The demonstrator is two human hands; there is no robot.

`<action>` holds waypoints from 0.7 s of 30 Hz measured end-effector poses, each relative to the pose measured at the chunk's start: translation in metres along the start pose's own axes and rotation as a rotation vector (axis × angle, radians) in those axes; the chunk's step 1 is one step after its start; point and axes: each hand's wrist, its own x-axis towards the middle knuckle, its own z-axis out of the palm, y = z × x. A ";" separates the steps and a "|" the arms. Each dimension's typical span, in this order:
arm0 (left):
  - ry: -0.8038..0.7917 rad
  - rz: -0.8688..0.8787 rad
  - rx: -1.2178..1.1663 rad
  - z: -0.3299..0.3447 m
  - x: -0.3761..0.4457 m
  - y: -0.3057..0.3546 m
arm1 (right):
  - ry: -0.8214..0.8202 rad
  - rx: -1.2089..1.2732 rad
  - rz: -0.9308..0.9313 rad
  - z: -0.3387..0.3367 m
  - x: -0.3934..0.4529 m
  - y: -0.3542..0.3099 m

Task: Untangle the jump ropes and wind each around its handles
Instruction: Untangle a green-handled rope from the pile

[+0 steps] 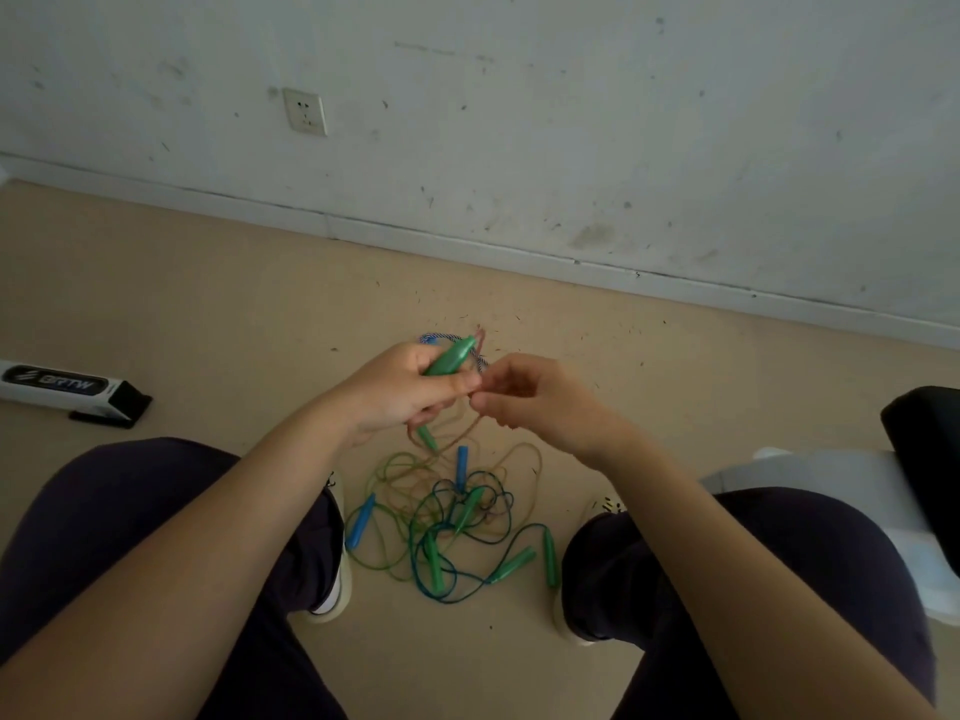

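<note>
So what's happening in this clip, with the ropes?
A seated person is sorting out jump ropes. The left hand grips a green handle, and the right hand pinches a thin cord next to it. A tangled pile of ropes with green and blue handles lies on the floor between the person's feet, none of it wound up yet. A white box lies on the floor to the left.

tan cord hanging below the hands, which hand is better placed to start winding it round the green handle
Right. The left hand already grips the green handle, so it serves as the anchor. The right hand pinches the tan cord just beside the handle and holds nothing else, so it is probably free to loop it.
</note>
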 end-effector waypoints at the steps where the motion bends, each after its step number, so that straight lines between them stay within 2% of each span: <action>1: 0.000 0.009 -0.010 0.000 0.001 0.000 | 0.031 -0.028 -0.001 0.001 0.002 0.002; 3: 0.007 0.021 -0.009 -0.004 0.001 0.000 | 0.104 -0.018 -0.026 -0.001 0.004 0.004; 8: 0.086 0.021 -0.077 -0.017 0.003 -0.007 | 0.316 0.185 -0.046 -0.022 0.000 0.000; 11: 0.066 0.008 -0.081 -0.012 0.003 -0.007 | 0.239 0.313 -0.054 -0.030 -0.003 -0.002; 14: -0.005 -0.008 -0.083 0.001 0.003 -0.005 | 0.071 0.248 -0.064 -0.015 -0.003 -0.004; 16: -0.020 -0.005 -0.089 0.005 0.003 -0.003 | 0.056 0.179 -0.071 -0.008 -0.001 -0.005; 18: 0.011 0.005 -0.098 -0.001 0.004 -0.001 | 0.162 0.141 -0.067 -0.012 0.001 -0.004; 21: 0.104 0.003 -0.132 -0.016 0.005 -0.001 | 0.416 0.215 -0.040 -0.032 0.003 0.000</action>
